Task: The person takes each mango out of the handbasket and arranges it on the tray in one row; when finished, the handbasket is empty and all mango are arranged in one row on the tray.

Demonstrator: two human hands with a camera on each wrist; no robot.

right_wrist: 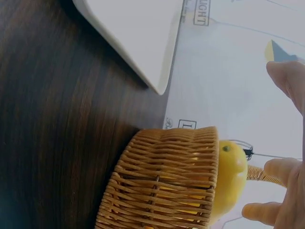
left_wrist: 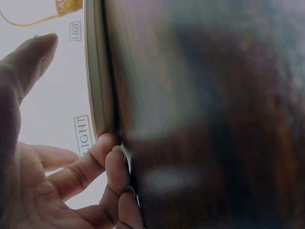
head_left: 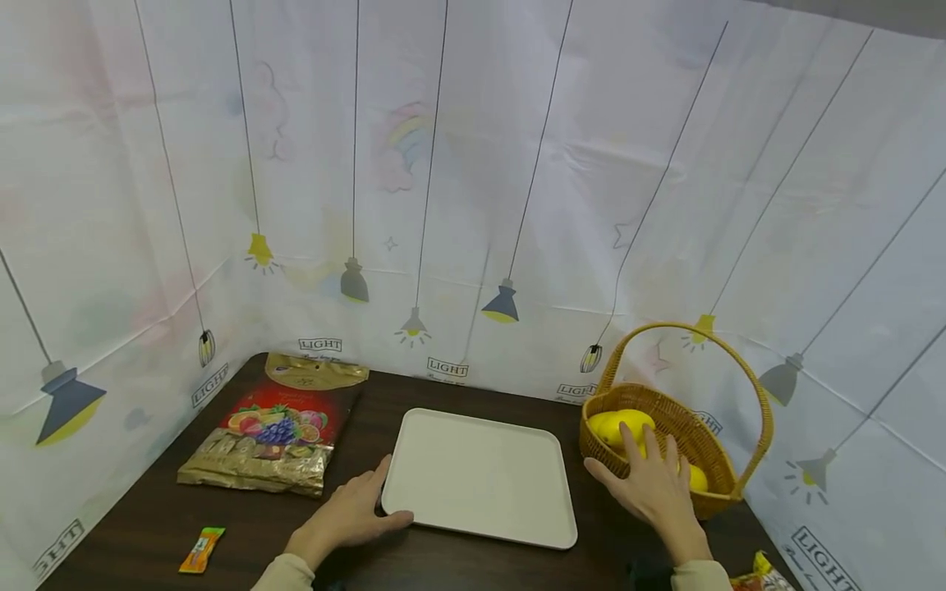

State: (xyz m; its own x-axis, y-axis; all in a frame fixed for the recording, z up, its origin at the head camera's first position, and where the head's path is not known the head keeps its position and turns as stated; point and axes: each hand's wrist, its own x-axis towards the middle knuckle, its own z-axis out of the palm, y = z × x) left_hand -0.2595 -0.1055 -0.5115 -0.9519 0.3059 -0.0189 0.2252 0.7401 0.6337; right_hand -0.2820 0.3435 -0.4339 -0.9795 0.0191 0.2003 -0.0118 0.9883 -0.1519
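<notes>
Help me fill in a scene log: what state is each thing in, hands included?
White tray: lying face up
Left hand: fingertips at the white tray's edge
Wicker basket: upright, holding yellow fruit
Right hand: fingers spread over the wicker basket
Yellow fruit: partly hidden by the right hand
Red and gold bag: lying printed side up
Small orange packet: lying down, seal unclear
Lower-right packet: cut off by frame, state unclear
</notes>
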